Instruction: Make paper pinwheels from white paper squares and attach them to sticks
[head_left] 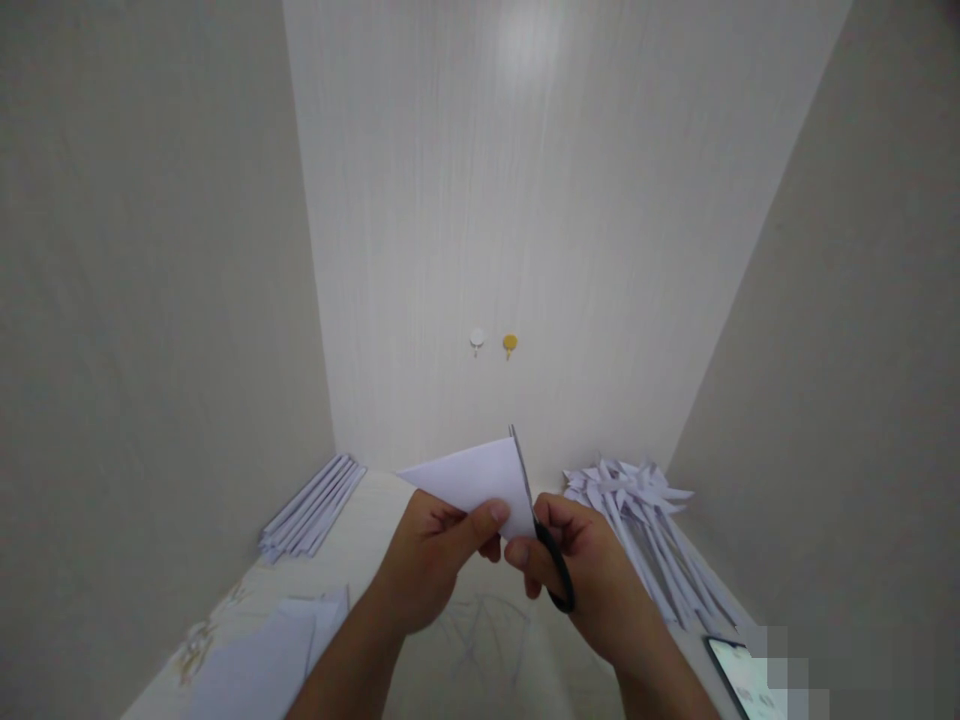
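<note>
A folded piece of white paper (476, 472), tapering to a point at the left, is pinched between the thumb and fingers of my left hand (439, 555). My right hand (581, 560) grips black-handled scissors (553, 565), with fingers in the loops. Their blades point up and away, lying along the paper's right edge and close together. Whether the paper sits between the blades I cannot tell. Both hands are near each other above the table.
Rolled or folded paper strips (311, 508) lie at the back left, with flat white sheets (255, 650) nearer. Paper sticks with pointed, flower-like tops (637, 500) lie at the right. A lit phone (746, 675) is at the front right. Two hooks, white (477, 338) and yellow (510, 342), are on the back wall.
</note>
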